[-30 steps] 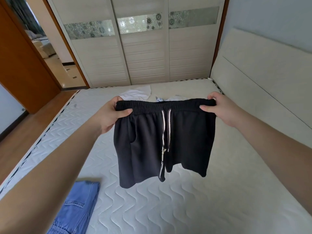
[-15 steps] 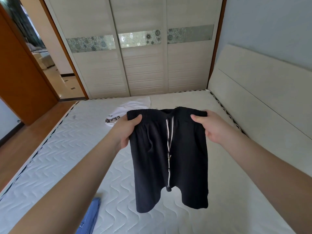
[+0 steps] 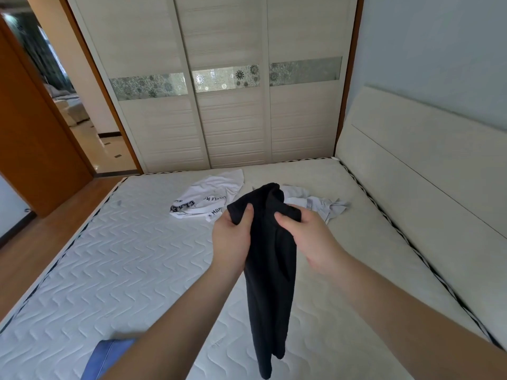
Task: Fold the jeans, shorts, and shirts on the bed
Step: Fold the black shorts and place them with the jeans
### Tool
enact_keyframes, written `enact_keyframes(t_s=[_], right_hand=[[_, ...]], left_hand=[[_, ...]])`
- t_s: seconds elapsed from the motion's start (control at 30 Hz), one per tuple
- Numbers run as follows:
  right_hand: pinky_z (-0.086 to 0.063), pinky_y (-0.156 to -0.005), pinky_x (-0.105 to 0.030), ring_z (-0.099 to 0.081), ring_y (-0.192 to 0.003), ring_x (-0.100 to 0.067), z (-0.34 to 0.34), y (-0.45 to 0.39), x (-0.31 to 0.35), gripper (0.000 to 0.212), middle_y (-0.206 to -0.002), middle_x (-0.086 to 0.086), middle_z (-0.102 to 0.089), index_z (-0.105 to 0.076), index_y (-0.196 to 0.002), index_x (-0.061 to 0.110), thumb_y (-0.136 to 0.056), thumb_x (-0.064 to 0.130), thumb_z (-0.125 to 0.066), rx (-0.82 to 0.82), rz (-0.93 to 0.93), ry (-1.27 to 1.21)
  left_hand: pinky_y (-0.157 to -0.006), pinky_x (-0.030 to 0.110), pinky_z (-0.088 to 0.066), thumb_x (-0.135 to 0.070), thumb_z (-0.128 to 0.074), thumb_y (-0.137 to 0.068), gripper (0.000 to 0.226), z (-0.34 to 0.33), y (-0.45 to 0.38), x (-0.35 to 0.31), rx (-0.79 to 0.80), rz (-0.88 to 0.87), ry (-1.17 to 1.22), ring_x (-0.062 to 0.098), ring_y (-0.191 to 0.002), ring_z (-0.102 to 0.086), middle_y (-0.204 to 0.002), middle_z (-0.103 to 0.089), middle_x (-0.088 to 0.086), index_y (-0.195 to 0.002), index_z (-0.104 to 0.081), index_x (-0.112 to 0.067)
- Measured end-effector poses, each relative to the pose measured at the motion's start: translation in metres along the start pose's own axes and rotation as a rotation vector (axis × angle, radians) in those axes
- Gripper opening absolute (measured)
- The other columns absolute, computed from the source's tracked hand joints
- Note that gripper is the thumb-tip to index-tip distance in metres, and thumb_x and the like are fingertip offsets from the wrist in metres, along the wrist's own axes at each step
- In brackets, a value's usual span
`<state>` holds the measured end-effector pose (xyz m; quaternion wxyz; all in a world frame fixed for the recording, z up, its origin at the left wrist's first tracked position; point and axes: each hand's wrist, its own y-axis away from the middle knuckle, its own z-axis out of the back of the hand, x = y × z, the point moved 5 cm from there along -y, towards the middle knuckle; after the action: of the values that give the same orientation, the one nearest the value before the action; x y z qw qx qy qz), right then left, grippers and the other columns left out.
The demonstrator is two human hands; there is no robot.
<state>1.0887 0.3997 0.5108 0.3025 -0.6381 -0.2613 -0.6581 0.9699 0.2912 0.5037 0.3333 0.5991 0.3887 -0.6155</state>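
Black shorts [image 3: 270,283] hang above the mattress [image 3: 131,264], doubled lengthwise into a narrow strip. My left hand [image 3: 233,239] grips one end of the waistband and my right hand [image 3: 312,237] grips the other, the two hands close together. A white shirt with black lettering [image 3: 208,197] lies crumpled further back on the bed. A pale grey shirt [image 3: 321,205] lies bunched just right of it, partly behind the shorts. Blue jeans [image 3: 108,357] show at the bottom left, mostly hidden by my left forearm.
A padded headboard [image 3: 411,171] runs along the right side of the bed. Sliding wardrobe doors [image 3: 233,113] stand past the far edge. Wooden floor [image 3: 49,229] and an open wooden door [image 3: 35,138] are to the left.
My hands have come together, bringing the two waistband ends close, so the spread shorts now hang folded in half lengthwise. The view has tilted up, showing the shirts behind.
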Motion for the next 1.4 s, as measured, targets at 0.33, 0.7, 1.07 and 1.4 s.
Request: enact_keyframes(t_s=[0.33,0.7,1.07,1.4], right_hand=[[-0.045,-0.094,-0.020,-0.062,-0.110,0.004,-0.030,0.013,0.003,0.032,-0.126,0.012,-0.066,-0.069,-0.115,0.042,-0.100,0.045,-0.040,0.250,-0.104,-0.198],[-0.037,-0.109,-0.029,-0.045,-0.136,-0.011,-0.012,0.003,-0.010,0.061,-0.148,-0.005,-0.047,-0.038,-0.147,0.011,-0.099,0.041,-0.017,0.462,-0.196,-0.590],[-0.042,-0.103,-0.030,-0.055,-0.123,-0.004,0.018,-0.015,-0.040,0.025,-0.127,0.014,-0.063,-0.066,-0.119,0.034,-0.096,0.033,-0.055,-0.002,0.012,-0.049],[-0.050,-0.089,-0.019,-0.064,-0.114,-0.012,0.009,-0.032,-0.050,0.045,-0.120,0.003,-0.070,-0.067,-0.119,0.020,-0.079,0.039,-0.074,0.183,0.063,-0.121]], left_hand=[[-0.087,0.040,-0.055,-0.047,-0.058,-0.092,0.021,-0.004,0.005,-0.004,0.037,-0.073,-0.112,0.007,-0.089,-0.070,-0.089,-0.075,-0.010,-0.093,-0.069,-0.029],[-0.100,0.026,-0.046,-0.016,-0.080,-0.078,0.069,-0.007,0.010,-0.001,0.427,-0.228,-0.266,0.002,-0.119,-0.057,-0.127,-0.061,-0.012,-0.136,-0.044,-0.022],[-0.088,0.034,-0.053,-0.016,-0.050,-0.089,0.029,0.021,-0.004,0.010,0.231,0.163,0.197,0.017,-0.102,-0.069,-0.109,-0.073,0.003,-0.103,-0.072,-0.028],[-0.079,0.024,-0.054,-0.015,-0.055,-0.080,0.027,0.036,-0.008,0.001,0.435,0.085,0.208,0.016,-0.100,-0.068,-0.108,-0.073,0.004,-0.100,-0.072,-0.021]])
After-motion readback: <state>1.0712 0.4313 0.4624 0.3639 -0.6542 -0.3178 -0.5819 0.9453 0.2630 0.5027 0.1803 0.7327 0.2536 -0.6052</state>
